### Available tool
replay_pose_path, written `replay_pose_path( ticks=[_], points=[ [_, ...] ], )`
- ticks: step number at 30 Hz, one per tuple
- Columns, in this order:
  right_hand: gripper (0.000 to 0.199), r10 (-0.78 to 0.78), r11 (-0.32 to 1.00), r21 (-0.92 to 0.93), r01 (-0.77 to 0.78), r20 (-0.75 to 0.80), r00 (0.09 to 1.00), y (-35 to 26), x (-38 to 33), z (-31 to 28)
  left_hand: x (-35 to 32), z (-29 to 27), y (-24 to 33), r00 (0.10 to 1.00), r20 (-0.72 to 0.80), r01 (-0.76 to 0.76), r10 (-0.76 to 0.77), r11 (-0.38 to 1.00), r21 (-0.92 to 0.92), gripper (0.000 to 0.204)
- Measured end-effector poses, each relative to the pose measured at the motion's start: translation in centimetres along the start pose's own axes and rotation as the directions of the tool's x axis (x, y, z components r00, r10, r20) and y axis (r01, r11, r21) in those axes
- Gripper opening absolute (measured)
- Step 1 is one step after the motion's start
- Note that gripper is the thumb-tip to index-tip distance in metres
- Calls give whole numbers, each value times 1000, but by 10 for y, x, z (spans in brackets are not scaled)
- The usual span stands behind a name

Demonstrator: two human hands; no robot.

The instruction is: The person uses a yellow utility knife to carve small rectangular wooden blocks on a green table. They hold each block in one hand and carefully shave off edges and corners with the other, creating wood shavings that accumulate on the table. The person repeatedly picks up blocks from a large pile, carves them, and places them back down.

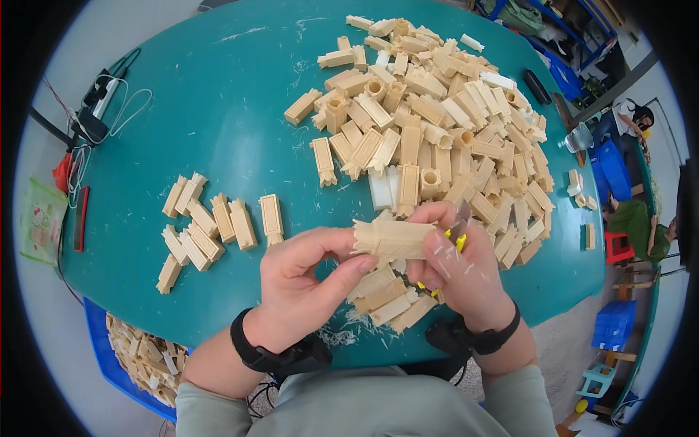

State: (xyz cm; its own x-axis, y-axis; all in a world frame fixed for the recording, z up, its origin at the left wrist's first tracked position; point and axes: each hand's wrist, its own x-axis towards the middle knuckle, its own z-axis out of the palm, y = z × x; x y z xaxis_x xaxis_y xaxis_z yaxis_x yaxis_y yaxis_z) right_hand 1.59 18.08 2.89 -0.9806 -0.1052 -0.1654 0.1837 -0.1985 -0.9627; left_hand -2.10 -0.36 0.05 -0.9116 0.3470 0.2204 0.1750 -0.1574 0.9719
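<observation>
Between my hands is a beige column-shaped piece (397,239) with a jagged, flared end, held level above the table. My left hand (309,273) pinches that jagged end between thumb and fingers. The other end is gripped by the thumb and fingers of my right hand (470,273). Tucked in the same right hand is a thin-bladed tool with yellow parts (460,242), probably a trimming knife; most of it is hidden by the fingers. Pale shavings cling to that hand. Directly below lie several similar beige pieces (393,298), partly covered by my hands.
A big heap of beige pieces (429,95) covers the table's (218,95) far right. A small group (207,226) lies left. Shavings (338,335) gather near the front edge. A blue bin of pieces (109,357) stands lower left; a power strip (105,98) lies far left. People sit at right.
</observation>
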Motion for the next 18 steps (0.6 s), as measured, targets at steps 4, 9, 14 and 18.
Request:
replay_pose_path(
  ticks=[4, 9, 14, 18],
  points=[
    [24, 48, 993, 110, -42, -47, 998, 3, 0, -5, 7, 0, 3, 981, 97, -182, 168, 971, 156, 21],
    [36, 47, 998, 47, -44, -69, 997, 3, 3, -2, 9, -3, 0, 943, 118, -330, 310, 916, 230, 20],
    [19, -14, 993, 114, 24, -90, 996, 6, 2, -1, 6, -5, -1, 964, 68, -266, 258, 945, 189, 19],
    [21, -14, 990, 138, 25, -81, 997, 5, 3, 0, -2, 0, -2, 987, 2, -161, 163, 975, 153, 17]
  ],
)
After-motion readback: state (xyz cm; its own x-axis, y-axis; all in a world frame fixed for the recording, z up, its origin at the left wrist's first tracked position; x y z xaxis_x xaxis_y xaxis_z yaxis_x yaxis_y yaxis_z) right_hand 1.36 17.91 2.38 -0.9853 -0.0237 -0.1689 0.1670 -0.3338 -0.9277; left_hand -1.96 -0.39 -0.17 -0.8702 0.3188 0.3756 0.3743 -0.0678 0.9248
